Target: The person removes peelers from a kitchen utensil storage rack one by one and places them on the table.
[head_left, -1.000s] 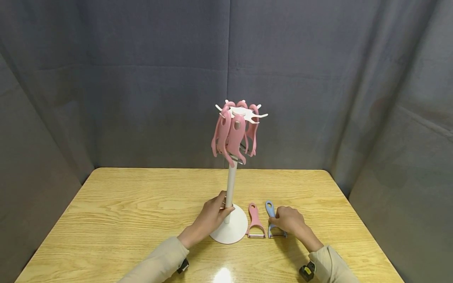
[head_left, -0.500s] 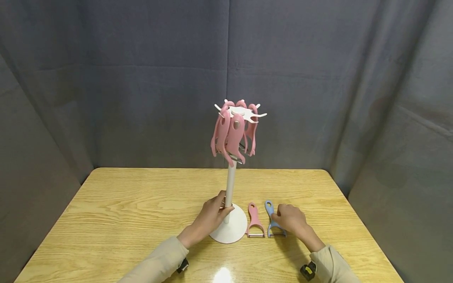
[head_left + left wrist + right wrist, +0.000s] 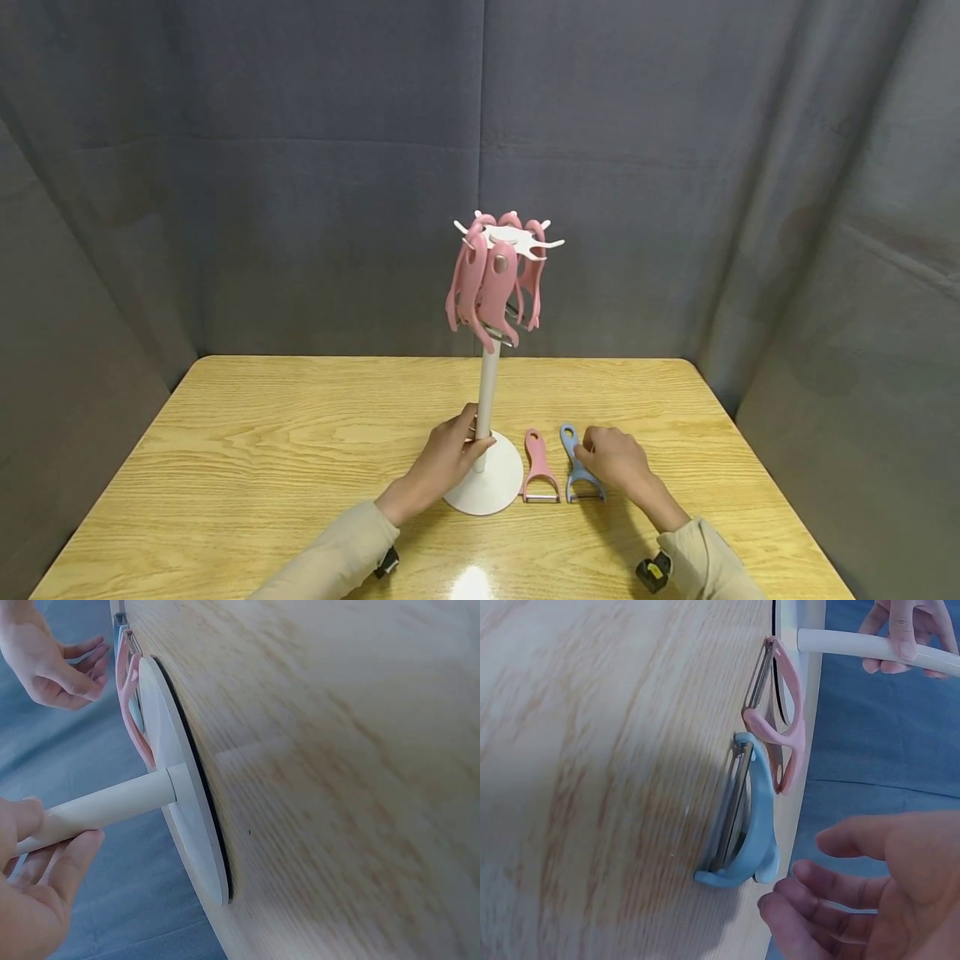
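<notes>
My left hand (image 3: 444,457) grips the white pole (image 3: 487,396) of a display stand, a little above its round base (image 3: 491,496). Several pink peelers (image 3: 498,292) hang from the hooks at its top. To the right of the base, a pink peeler (image 3: 537,454) and a blue peeler (image 3: 570,437) lie side by side on the table, blades toward me. My right hand (image 3: 615,458) hovers beside the blue peeler's handle. In the right wrist view its fingers are loosely bent, with a gap between them and the blue peeler (image 3: 761,840).
The wooden table (image 3: 300,433) stands before a grey curtain (image 3: 337,208), with more curtain on both sides. The lying pink peeler is right at the edge of the stand's base. The loaded hooks rise high above the table.
My right hand has shifted slightly away from the blue peeler, so more of its lower part shows. The left hand keeps its hold on the pole, and the peelers stay in place.
</notes>
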Tool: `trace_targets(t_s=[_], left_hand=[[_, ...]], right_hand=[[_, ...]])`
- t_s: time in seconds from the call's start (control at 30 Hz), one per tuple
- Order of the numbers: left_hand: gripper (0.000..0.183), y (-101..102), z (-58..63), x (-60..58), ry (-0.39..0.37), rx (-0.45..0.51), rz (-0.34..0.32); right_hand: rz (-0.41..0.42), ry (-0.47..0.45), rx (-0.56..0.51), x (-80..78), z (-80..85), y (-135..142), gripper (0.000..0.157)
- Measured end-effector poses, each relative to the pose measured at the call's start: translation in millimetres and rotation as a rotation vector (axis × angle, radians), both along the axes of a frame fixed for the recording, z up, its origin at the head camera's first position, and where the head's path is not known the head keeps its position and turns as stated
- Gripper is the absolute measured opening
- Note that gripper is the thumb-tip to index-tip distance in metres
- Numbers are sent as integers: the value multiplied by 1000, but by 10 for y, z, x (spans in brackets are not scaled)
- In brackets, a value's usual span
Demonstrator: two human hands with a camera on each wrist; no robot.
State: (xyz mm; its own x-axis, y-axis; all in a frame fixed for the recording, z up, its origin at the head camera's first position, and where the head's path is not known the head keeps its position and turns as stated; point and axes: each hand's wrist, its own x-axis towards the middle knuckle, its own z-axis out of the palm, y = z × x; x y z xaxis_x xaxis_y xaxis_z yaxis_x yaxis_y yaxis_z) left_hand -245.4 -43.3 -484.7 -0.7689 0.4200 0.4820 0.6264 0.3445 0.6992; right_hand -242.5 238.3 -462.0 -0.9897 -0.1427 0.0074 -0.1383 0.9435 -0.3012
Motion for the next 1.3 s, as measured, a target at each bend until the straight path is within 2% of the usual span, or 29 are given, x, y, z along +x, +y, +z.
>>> trace_targets(t_s=[0.4,0.8,1.3], left_hand=[[32,-7,3,-16,3,-10,7],[32,-13,8,-9,0,-16,16],[32,-4,-5,-8,3,-20,6]], right_hand=[[8,55,-47,-26,22,-20,14],[41,110,-143,-51,75,-29,15],[74,176,-171,-35,109,-98,9]])
